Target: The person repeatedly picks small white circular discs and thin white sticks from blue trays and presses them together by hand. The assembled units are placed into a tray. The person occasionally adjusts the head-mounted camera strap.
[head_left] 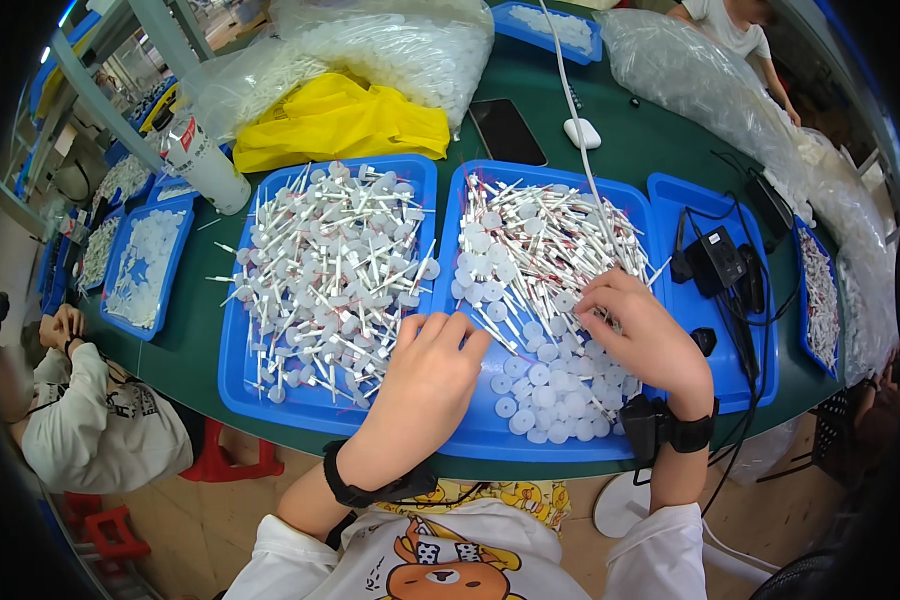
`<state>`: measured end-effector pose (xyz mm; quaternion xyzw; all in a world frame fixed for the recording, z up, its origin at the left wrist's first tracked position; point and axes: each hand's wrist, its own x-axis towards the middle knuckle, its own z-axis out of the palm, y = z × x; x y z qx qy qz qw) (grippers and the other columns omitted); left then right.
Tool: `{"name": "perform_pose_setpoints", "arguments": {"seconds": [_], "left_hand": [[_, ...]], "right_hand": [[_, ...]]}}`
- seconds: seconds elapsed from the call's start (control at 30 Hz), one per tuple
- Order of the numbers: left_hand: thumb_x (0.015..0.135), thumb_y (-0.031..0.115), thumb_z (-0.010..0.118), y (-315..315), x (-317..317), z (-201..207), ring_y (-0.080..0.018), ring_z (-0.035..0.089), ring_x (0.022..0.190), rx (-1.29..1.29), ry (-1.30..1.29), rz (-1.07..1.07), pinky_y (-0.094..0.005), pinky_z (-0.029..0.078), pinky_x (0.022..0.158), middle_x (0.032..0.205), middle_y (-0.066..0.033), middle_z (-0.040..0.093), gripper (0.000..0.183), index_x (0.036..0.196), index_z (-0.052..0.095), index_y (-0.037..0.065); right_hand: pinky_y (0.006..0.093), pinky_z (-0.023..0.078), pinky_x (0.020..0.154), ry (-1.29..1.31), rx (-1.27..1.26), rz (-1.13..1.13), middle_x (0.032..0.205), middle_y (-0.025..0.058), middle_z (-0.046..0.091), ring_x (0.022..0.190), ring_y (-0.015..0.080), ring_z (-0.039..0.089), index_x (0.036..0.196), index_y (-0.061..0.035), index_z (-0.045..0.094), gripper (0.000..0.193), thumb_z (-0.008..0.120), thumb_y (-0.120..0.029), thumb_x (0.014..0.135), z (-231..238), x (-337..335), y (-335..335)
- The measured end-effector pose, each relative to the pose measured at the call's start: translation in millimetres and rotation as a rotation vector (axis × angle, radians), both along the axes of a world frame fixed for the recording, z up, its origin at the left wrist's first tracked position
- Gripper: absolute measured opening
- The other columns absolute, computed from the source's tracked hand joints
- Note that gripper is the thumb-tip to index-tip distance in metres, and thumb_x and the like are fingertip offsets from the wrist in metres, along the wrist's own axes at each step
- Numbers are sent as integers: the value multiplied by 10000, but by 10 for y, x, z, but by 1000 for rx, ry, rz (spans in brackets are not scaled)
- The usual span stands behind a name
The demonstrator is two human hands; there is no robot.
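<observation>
Worktop (660, 140), broad and green, is carrying the things around us. Across its far side a large clear bag (400, 50) full of white pieces is lying, probably placed there to leave the near edge for the trays. Two blue trays are sitting side by side in front of us; we are guessing that the left tray (232, 385) and the right tray (482, 432) are standing so close to let both hands share them without long reaches. A third tray (740, 362) at the right is holding black cables and adapters (715, 262), presumably keeping them apart from the small parts.

Our left hand (435, 365) is resting palm down across the gap between the two filled trays, fingers curling inward; its underside is hiding, so we are unable to tell whether it is gripping anything. Our right hand (645, 330) is hanging over the right tray, fingers loosely bending toward the thumb above the parts; whether they are pinching a part, we cannot tell.

White sticks (540, 235) are heaping up in the far part of the right tray, and more are filling the left one, many seemingly wearing discs. Loose white discs (560, 400) are gathering nearest us in the right tray, within easy reach.
</observation>
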<state>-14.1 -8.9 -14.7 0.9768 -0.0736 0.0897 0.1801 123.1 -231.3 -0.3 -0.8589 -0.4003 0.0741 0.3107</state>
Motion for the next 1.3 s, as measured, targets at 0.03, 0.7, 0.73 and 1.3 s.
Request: {"name": "perform_pose_setpoints", "arguments": {"seconds": [0.03, 0.7, 0.73, 1.3], "left_hand": [[770, 9, 696, 4, 3, -16, -266, 550, 995, -4, -9, 3, -399, 383, 929, 1004, -72, 589, 301, 1059, 624, 57], [870, 8, 670, -6, 67, 190, -188, 627, 954, -834, 79, -4, -306, 482, 884, 1044, -83, 602, 307, 1171, 620, 41], [879, 9, 669, 3, 78, 169, -176, 633, 963, -916, 85, -17, -299, 494, 885, 1063, -82, 603, 318, 1190, 606, 37], [991, 86, 547, 96, 129, 150, -210, 623, 1110, -1763, 275, -92, -342, 479, 995, 1280, -133, 595, 320, 1287, 536, -36]], "right_hand": [[380, 466, 886, 10, -15, -10, 912, 134, 614, 957, 320, 582, 953, 11, 658, 144, 634, -108, 876, 16, -10, 10], [388, 515, 748, 127, -253, -144, 802, 154, 680, 798, 324, 652, 811, 0, 712, 96, 723, -66, 742, 162, -3, 71], [383, 515, 731, 132, -222, -170, 793, 152, 678, 780, 317, 654, 799, 1, 701, 91, 724, -63, 738, 164, -3, 74], [266, 474, 653, 92, 487, 68, 826, 67, 706, 709, 137, 612, 1025, -48, 734, 226, 735, -39, 799, 374, -147, 225]]}}
